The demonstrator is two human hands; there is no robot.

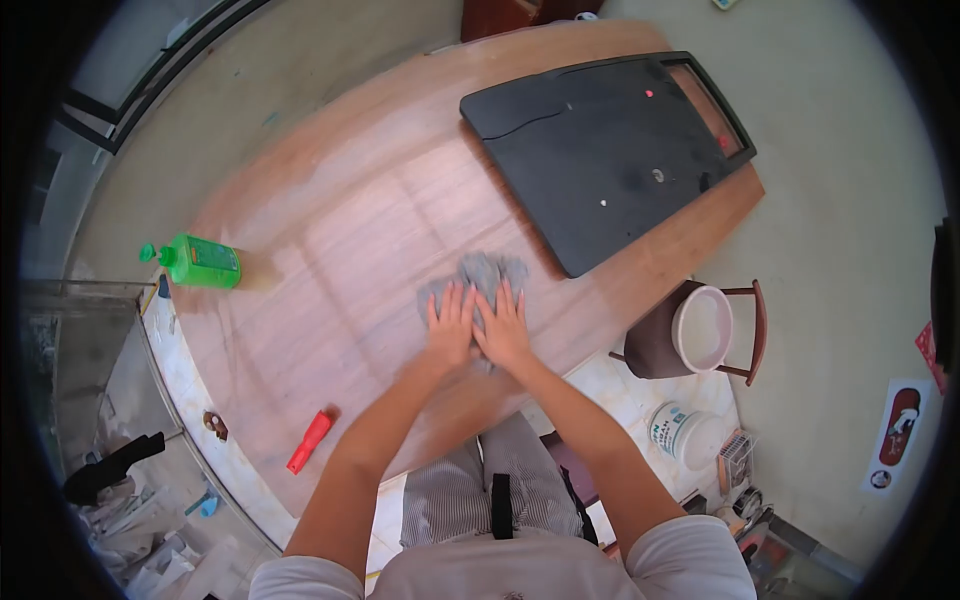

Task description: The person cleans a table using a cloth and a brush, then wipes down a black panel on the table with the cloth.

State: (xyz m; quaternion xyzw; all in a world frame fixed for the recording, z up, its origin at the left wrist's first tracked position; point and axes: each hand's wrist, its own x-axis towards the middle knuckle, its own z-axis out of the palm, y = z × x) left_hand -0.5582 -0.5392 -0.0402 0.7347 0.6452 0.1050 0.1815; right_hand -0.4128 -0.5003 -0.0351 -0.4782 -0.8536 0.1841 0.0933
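Note:
Both of my hands lie side by side on a crumpled grey cloth (492,268) on the wooden table (350,230). The fingers of my left hand (451,325) are stretched out and press on the cloth's left part. My right hand (503,328) rests flat on its right part, fingers spread, the two hands touching at the thumbs. Cloth shows beyond the fingertips and a little below the palms. A large black panel (610,150) with a rectangular opening at one end lies to the upper right of my hands.
A green bottle (205,262) lies at the table's left side, and a red-handled tool (312,441) near its lower left edge. Right of the table, a chair (655,335) holds a pale basin (703,329). A white bucket (688,436) stands below it.

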